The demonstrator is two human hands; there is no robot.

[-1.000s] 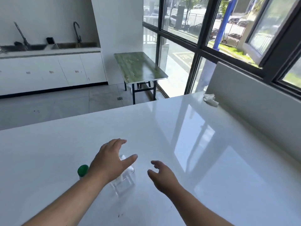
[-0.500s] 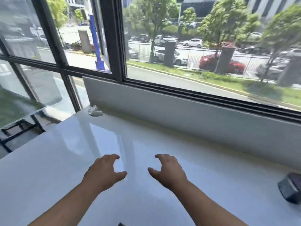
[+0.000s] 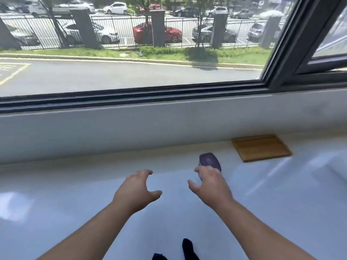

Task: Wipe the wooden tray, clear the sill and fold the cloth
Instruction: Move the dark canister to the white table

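A flat wooden tray (image 3: 261,148) lies on the white sill (image 3: 75,184) at the right, against the low wall under the window. A small dark purple container (image 3: 209,161) stands just left of the tray. My right hand (image 3: 211,184) hovers in front of that container with fingers spread, partly hiding its lower side; I cannot tell whether it touches. My left hand (image 3: 138,188) is open over the bare sill, holding nothing. A dark cloth-like shape (image 3: 187,249) shows at the bottom edge between my forearms.
A low white wall (image 3: 131,128) and the dark window frame (image 3: 131,98) bound the far side of the sill. An opened window sash (image 3: 319,64) sits at the upper right.
The view has swung right along the window. The wooden tray has come into view and the purple container now sits right behind my right hand. Both hands stay open.
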